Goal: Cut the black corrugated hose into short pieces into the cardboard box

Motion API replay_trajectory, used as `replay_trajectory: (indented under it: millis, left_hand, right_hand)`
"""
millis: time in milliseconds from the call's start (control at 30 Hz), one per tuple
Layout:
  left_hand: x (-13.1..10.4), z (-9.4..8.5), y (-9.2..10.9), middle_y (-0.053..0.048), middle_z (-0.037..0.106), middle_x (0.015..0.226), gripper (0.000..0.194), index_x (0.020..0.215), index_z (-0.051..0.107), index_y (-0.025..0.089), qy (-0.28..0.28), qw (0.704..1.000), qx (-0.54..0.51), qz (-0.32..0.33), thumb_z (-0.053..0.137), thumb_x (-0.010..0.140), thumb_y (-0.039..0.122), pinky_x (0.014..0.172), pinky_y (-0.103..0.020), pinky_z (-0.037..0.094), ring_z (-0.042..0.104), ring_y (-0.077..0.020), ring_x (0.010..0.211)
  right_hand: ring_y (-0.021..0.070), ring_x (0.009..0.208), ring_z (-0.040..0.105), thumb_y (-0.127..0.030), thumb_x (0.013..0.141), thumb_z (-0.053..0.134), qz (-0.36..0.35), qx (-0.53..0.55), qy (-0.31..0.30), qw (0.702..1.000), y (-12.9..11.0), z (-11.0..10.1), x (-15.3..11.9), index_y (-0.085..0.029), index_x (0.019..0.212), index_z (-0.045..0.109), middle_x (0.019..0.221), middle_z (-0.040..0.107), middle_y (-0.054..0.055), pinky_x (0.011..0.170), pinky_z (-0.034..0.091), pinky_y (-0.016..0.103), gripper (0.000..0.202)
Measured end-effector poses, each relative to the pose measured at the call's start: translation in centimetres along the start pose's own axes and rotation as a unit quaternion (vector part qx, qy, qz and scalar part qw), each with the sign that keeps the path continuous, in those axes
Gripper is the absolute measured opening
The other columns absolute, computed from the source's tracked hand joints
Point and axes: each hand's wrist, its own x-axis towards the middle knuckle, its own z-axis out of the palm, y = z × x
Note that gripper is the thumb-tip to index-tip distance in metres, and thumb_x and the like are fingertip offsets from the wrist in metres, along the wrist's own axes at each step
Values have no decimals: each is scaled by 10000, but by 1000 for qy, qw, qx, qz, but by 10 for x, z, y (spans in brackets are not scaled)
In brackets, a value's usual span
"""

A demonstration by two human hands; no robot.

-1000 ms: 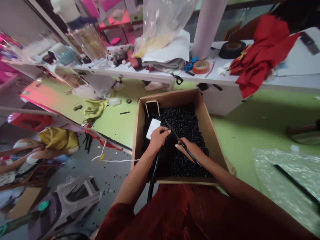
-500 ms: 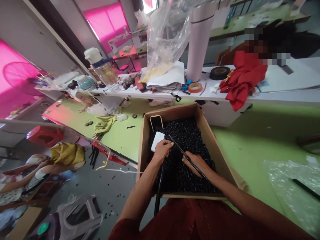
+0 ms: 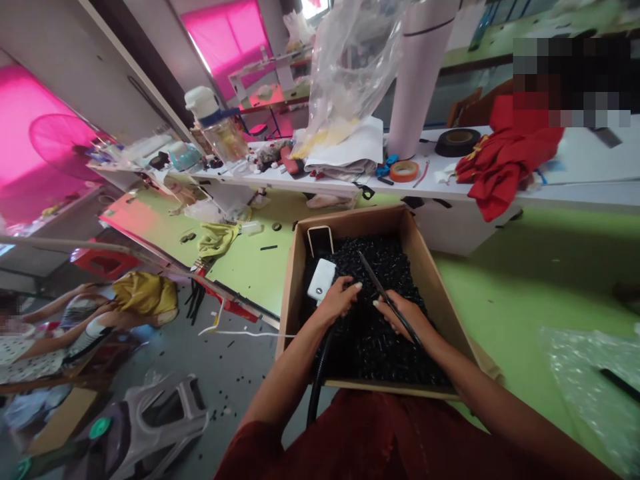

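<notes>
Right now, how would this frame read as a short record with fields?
Container: cardboard box
Contents: small black pieces, white device, dark-faced framed item
Left hand: over the box, black ribbed tube below; grip unclear
Right hand: holding long dark tool
Shelf: orange tape roll, red cloth, among others

Glossy black plastic-looking pieces (image 3: 390, 267), matt brown cardboard box (image 3: 439, 287), crumpled red cloth (image 3: 515, 157)
</notes>
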Motion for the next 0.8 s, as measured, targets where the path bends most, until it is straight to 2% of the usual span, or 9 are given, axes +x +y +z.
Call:
replay_trajectory:
  millis: [100, 200, 267, 433, 533, 600, 667, 800]
  left_hand:
    - [-1, 7, 0, -38, 570, 934, 461, 1201, 446, 198, 11, 996, -93, -2, 448, 873, 522, 325, -179, 252, 383, -22, 400]
    - [-3, 18, 0, -86, 575, 1071, 481, 1197, 442, 213, 22, 985, -169, -40, 385, 882, 572, 322, -189, 259, 394, -21, 397]
    - [-6, 27, 0, -95, 593, 1048, 507, 1192, 458, 211, 15, 979, -195, -55, 372, 876, 598, 328, -194, 279, 404, -31, 403]
    - [-12, 44, 1, -70, 614, 898, 570, 1192, 481, 188, 3, 981, -188, -53, 339, 870, 636, 335, -194, 292, 412, -45, 402]
    - [-12, 49, 0, -57, 605, 920, 599, 1224, 472, 200, 2, 988, -153, -28, 366, 851, 657, 339, -191, 298, 437, -47, 419]
    - [-11, 51, -2, -58, 605, 943, 623, 1253, 461, 210, 11, 992, -128, -16, 385, 838, 669, 344, -194, 312, 452, -52, 432]
    - [-9, 52, -4, -56, 607, 933, 635, 1272, 454, 217, 20, 993, -118, -23, 384, 836, 674, 346, -204, 325, 455, -59, 427]
    - [-6, 53, -7, -34, 602, 817, 597, 1210, 497, 190, 8, 989, -142, -49, 358, 859, 652, 336, -211, 326, 444, -68, 398]
  right_hand:
    - [147, 488, 536, -538, 788, 523, 12, 73, -6, 997, -1, 6, 0, -245, 937, 476, 600, 516, -56, 462, 452, 269, 332]
    - [156, 568, 582, -551, 756, 571, -9, 116, 11, 993, 0, 13, 3, -234, 989, 457, 669, 548, -43, 500, 483, 283, 410]
    - [169, 617, 614, -532, 750, 591, -16, 142, 8, 990, 1, 17, 6, -230, 1010, 448, 701, 580, -29, 515, 490, 288, 423]
    - [174, 626, 660, -412, 772, 598, -24, 219, -69, 973, 2, 20, 10, -204, 1127, 461, 727, 639, -11, 496, 461, 259, 434]
    - [156, 587, 647, -389, 752, 614, -14, 254, -61, 965, -2, 18, 9, -184, 1136, 472, 694, 628, -29, 500, 461, 250, 458]
    - [131, 563, 615, -393, 719, 645, -17, 265, -54, 962, -6, 16, 8, -196, 1120, 468, 758, 636, -31, 537, 499, 271, 481]
    - [120, 566, 597, -388, 699, 663, -24, 268, -54, 961, -10, 15, 7, -203, 1090, 469, 843, 639, -18, 567, 527, 293, 474]
    - [114, 570, 583, -376, 688, 667, -24, 264, -74, 961, -13, 14, 5, -213, 1053, 461, 877, 616, -18, 589, 538, 308, 450]
